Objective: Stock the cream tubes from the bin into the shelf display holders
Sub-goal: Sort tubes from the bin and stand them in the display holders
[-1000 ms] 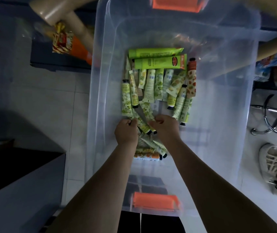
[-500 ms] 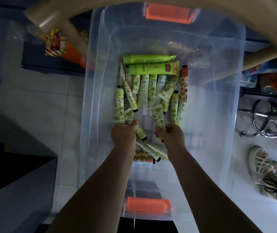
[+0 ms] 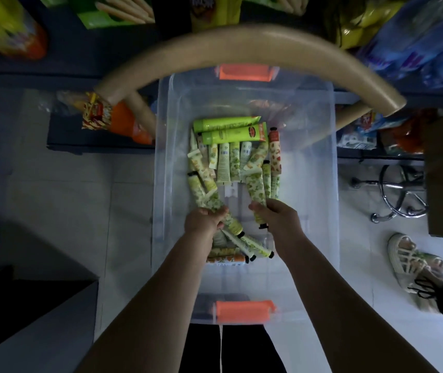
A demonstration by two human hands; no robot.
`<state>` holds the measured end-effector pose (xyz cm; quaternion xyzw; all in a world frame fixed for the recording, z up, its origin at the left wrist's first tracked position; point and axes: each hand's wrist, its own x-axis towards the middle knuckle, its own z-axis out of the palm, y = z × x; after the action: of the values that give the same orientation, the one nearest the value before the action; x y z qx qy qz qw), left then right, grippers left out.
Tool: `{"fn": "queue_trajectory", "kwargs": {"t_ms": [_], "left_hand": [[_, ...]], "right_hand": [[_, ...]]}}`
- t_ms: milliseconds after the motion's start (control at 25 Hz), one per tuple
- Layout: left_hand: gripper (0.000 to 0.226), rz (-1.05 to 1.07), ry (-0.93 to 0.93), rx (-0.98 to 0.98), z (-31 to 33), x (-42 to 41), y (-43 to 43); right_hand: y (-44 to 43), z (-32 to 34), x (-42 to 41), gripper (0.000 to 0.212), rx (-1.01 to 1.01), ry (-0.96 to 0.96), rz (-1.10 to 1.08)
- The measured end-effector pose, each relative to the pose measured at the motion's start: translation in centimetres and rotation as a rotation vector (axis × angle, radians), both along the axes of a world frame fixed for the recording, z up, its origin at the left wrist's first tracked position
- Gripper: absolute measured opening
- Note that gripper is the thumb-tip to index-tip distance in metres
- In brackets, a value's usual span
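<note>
L hand (image 3: 204, 221) is gripping a leaf-print tube (image 3: 232, 223) w/ curled fingers. R hand (image 3: 280, 215) is pinching a second tube (image 3: 256, 189) (cap toward the wrist). Remaining tubes (image 3: 228, 162) are lying just beyond both hands in the clear bin (image 3: 319, 184).

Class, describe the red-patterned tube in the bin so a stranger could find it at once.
Look in the clear bin with orange handles, where a pile of mostly green tubes lies. At the pile's right edge, beside two lime-green tubes, lies the red-patterned tube. Unlike its green neighbours, it has a red top and red fruit on cream.
</note>
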<state>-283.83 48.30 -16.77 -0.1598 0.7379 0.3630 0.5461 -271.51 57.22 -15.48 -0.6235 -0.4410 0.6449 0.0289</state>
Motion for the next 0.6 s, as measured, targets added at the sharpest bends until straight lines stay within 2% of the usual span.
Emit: {"fn": "queue_trajectory", "kwargs": {"t_ms": [160,360,440,560,600], "left_hand": [[0.040,-0.081,0.171,0.107,5.5,-1.3,-0.3],[0.034,-0.240,0.456,0.240,14.7,-4.1,0.1],[0.034,-0.241,0.540,0.319,18.9,-4.9,0.2],[0.035,-0.204,0.638,0.421,24.4,-5.3,0.7],[0.032,-0.198,0.668,0.441,26.4,-5.2,0.8]], "right_hand": [[0.1,5.8,-0.7,0.045,0.047,0.079,-0.050],[0.5,15.0,-2.8,0.045,0.136,0.220,-0.127],[1.0,19.1,-3.0,0.042,0.213,0.265,-0.094],[1.8,24.9,-2.7,0.027,0.342,0.326,-0.037],[2.0,26.8,-2.4,0.030,0.378,0.347,-0.036]]}}
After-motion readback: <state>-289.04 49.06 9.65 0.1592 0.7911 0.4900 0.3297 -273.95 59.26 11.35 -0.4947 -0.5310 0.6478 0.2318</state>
